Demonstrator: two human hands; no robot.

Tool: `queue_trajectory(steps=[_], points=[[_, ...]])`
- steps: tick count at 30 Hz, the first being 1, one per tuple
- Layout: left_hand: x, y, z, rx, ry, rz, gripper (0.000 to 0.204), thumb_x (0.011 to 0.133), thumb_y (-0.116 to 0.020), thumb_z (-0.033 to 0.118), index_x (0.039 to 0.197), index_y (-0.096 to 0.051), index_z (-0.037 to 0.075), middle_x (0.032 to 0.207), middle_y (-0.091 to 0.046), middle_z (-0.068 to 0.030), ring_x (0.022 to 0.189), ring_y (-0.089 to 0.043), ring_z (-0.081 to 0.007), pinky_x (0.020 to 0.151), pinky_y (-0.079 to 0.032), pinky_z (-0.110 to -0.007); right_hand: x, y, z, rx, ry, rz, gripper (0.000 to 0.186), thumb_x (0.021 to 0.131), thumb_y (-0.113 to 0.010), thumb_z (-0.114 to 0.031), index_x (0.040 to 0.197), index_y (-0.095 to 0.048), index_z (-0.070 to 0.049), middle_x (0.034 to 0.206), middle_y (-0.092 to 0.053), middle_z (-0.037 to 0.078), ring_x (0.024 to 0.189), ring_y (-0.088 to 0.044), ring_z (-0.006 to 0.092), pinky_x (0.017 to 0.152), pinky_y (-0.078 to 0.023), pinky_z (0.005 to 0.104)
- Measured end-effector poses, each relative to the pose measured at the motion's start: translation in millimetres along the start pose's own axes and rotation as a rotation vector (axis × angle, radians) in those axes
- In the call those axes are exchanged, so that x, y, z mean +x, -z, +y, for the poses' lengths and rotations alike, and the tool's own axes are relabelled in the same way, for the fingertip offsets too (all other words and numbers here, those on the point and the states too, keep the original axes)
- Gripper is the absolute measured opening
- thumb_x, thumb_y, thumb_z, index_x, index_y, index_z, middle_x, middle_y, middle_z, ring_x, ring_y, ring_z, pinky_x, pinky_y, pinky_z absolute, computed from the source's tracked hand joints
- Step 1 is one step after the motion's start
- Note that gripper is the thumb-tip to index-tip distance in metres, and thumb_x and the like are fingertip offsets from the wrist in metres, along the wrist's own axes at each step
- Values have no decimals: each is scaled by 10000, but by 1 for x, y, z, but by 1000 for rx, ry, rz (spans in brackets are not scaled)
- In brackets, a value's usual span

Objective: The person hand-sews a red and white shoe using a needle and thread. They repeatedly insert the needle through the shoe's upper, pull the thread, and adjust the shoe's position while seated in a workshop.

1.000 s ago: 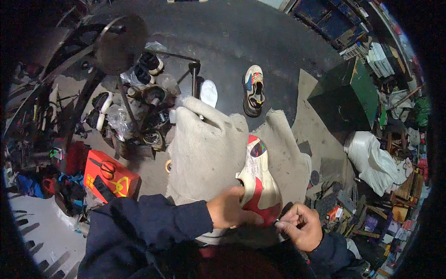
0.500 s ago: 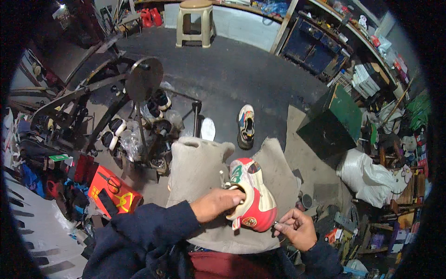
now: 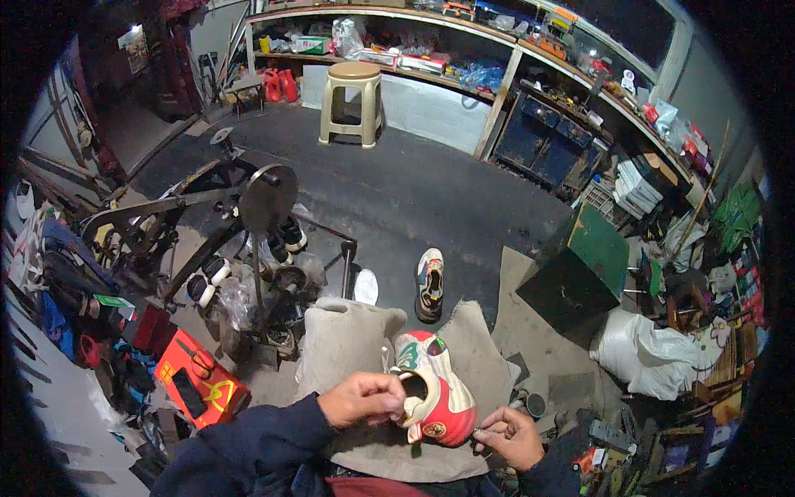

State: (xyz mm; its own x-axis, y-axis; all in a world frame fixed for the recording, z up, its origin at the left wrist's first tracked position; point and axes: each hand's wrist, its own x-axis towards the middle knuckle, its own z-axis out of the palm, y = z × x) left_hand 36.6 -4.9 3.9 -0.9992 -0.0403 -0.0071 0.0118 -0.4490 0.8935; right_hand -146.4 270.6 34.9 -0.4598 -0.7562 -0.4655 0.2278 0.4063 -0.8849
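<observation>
A red and cream sneaker [image 3: 451,393] with a green patch lies across the grey cloth [image 3: 364,451] on my lap, its heel toward me. My left hand [image 3: 364,399] is closed in a pinch beside the shoe's opening; what its fingers hold, if anything, is too small to tell. Low at the heel, where the sole meets the upper, my right hand [image 3: 511,437] pinches a small, dark, thin piece, mostly covered by the fingers. On the floor ahead stands another multicoloured sneaker [image 3: 430,285].
To the left is an iron machine with a round plate [image 3: 269,201], with shoes around its base. A phone [image 3: 190,393] and scissors [image 3: 197,361] lie on a red box [image 3: 219,398]. A green box [image 3: 584,269] and white sack [image 3: 650,352] stand right; a stool [image 3: 351,103] stands behind.
My left hand has come out of the shoe's opening, its thumb no longer inside, and now pinches beside it. My right hand stays at the heel. The view has tilted upward.
</observation>
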Motion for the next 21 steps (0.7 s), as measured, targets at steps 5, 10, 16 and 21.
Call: queue_trajectory(steps=[5, 10, 16, 21], points=[[26, -7, -27, 911, -163, 33, 149, 893, -591, 115, 967, -665, 9, 814, -656, -201, 756, -649, -336, 713, -504, -394, 4, -1, -3, -35, 25, -22, 144, 908, -678, 15, 982, -559, 45, 850, -704, 136, 759, -701, 175, 696, -578, 302], [48, 0, -49, 677, 36, -160, 199, 884, -538, 60, 999, -653, -55, 930, -702, -182, 847, -651, -212, 780, -503, -357, 8, -1, -7, -42, -51, -4, 121, 906, -687, 7, 953, -581, 40, 850, -714, 129, 741, -697, 163, 693, -566, 296], [54, -10, -43, 198, 284, -32, 287, 892, -520, -5, 1131, -676, -38, 1079, -715, -68, 951, -642, -150, 858, -509, -287, 16, 1, -13, -81, -69, -31, 134, 897, -707, -1, 951, -589, 31, 834, -711, 123, 710, -689, 151, 670, -555, 287], [51, -10, -35, 312, 312, 9, 324, 878, -545, -7, 1178, -664, -35, 1160, -700, -83, 998, -641, -157, 896, -507, -296, 20, 1, -16, -77, -61, -53, 134, 891, -713, 1, 947, -594, 27, 817, -710, 114, 699, -688, 145, 643, -545, 270]])
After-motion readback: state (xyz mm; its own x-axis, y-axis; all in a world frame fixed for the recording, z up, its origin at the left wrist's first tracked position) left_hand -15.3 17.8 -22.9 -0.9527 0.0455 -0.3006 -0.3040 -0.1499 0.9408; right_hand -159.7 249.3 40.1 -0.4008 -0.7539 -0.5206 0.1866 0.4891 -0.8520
